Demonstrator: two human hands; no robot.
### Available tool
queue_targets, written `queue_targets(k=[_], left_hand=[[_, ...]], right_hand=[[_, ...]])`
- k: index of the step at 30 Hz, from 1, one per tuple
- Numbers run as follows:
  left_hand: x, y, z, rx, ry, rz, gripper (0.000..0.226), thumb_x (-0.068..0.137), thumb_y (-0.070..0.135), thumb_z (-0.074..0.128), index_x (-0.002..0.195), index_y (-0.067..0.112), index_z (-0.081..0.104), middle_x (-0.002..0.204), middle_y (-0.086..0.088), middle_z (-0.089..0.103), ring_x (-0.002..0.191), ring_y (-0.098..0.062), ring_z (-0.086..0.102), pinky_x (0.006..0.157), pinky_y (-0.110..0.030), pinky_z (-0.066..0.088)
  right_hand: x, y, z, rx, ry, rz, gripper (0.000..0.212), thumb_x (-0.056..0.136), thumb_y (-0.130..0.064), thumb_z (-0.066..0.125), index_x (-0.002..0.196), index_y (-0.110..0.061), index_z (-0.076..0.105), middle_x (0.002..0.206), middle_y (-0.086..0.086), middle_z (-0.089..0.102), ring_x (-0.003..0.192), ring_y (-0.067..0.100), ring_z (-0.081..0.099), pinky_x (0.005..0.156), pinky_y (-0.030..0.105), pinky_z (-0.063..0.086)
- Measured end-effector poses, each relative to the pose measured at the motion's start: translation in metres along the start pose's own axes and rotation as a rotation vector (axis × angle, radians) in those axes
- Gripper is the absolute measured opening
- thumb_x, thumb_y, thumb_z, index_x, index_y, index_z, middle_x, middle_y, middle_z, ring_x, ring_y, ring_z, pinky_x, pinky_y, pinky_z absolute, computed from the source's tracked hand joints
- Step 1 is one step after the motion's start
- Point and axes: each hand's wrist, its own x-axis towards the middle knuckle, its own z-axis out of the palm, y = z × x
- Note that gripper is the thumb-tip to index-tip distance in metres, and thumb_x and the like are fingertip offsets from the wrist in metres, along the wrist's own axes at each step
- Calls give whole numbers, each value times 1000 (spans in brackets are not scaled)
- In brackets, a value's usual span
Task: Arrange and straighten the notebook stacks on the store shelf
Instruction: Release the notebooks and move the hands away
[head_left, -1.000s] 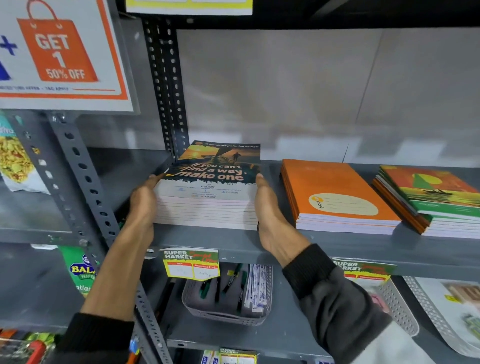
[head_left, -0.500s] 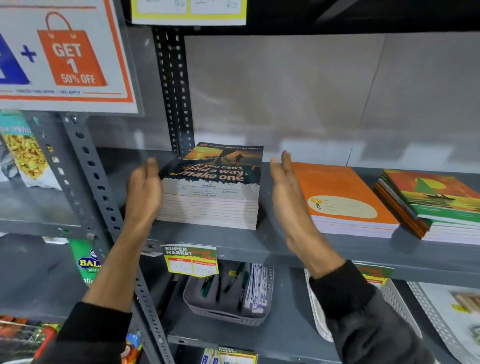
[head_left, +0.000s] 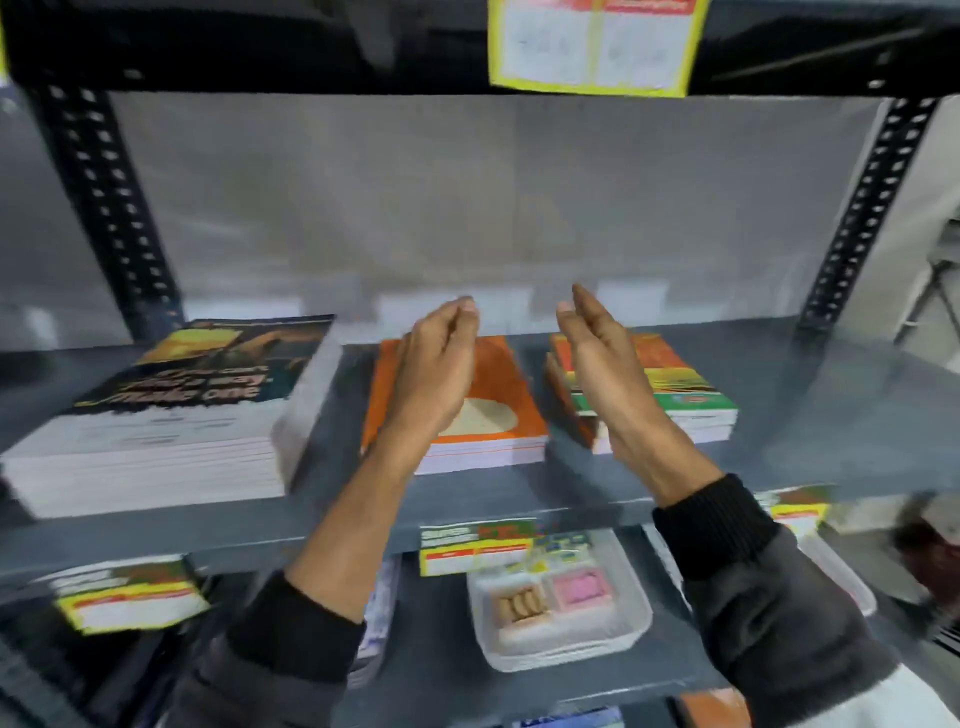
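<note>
Three notebook stacks lie on the grey shelf (head_left: 779, 415). A tall stack with a dark printed cover (head_left: 171, 415) sits at the left. An orange stack (head_left: 498, 415) is in the middle, and a green and orange stack (head_left: 685, 395) lies to its right, its notebooks slightly fanned. My left hand (head_left: 436, 374) hovers over the orange stack's left side, fingers loosely curled, holding nothing. My right hand (head_left: 602, 364) is raised flat between the orange stack and the green one, empty. The frame is blurred by motion.
Black perforated uprights (head_left: 104, 208) stand at both ends of the bay. Yellow price tags (head_left: 478, 545) hang on the shelf's front edge. On the shelf below sits a white tray (head_left: 561, 613) with small pink and tan items. A yellow label (head_left: 592, 47) hangs above.
Both hands let go of the dark-cover stack and moved right to the orange stack. The view swung right, so the dark stack now lies at the left.
</note>
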Motion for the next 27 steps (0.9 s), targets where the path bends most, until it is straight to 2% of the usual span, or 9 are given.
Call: queue_targets(k=[1,2,4,6,9,13,19,23,27], left_hand=[[-4,6,19,-4,-52,17,24,101,32,43,80,29,55,81,6,55,70,1,44,69,-23,34],[-8,13,40,-5,-96,23,26,101,28,43,77,27,51,74,11,50,63,1,43,65,-23,33],[-14,22,72,34,-158,10,29,102,26,42,74,22,49,59,1,55,60,-5,52,60,-26,28],[-18,29,100,88,-218,-23,26,102,29,40,80,22,52,81,-8,66,85,-22,61,64,-27,31],[-25,33,131,192,-272,-51,36,103,33,35,118,9,58,124,-18,62,119,-34,54,95,-35,43],[-35,26,149,367,-232,-115,44,102,29,35,136,1,42,143,-25,46,134,-41,40,108,-46,34],[-48,22,152,370,-93,-76,29,96,13,47,124,10,53,117,-11,66,107,-33,61,83,-30,42],[-54,21,154,343,-77,-66,28,97,19,52,123,10,56,119,-8,67,108,-30,61,80,-23,40],[-63,21,149,249,-27,-7,34,95,24,59,125,9,62,124,-4,67,112,-22,62,80,-5,33]], right_hand=[[4,6,-16,-19,18,8,56,101,-39,49,153,-25,35,144,-9,49,133,-5,44,101,29,6],[9,13,-36,-53,31,21,56,101,-39,49,152,-24,36,145,-8,49,134,-1,45,92,9,25],[17,27,-66,-148,47,46,57,99,-42,49,152,-25,36,152,-5,44,139,10,41,114,30,31],[22,40,-94,-270,61,60,58,99,-45,48,151,-22,38,151,1,48,141,19,41,116,39,31],[27,61,-126,-438,45,63,52,98,-42,52,141,-14,50,138,13,60,133,32,51,109,43,39],[30,86,-148,-531,-57,85,38,94,-38,59,128,-20,59,116,5,71,117,30,61,85,31,42],[38,101,-158,-402,-127,47,26,99,-37,54,121,-28,64,99,-16,68,97,8,62,74,17,41],[38,105,-164,-375,-150,43,25,100,-39,51,123,-33,62,93,-34,63,86,-17,59,66,-3,38],[38,103,-166,-335,-189,64,33,102,-41,46,129,-28,60,109,-22,71,101,-3,64,85,13,44]])
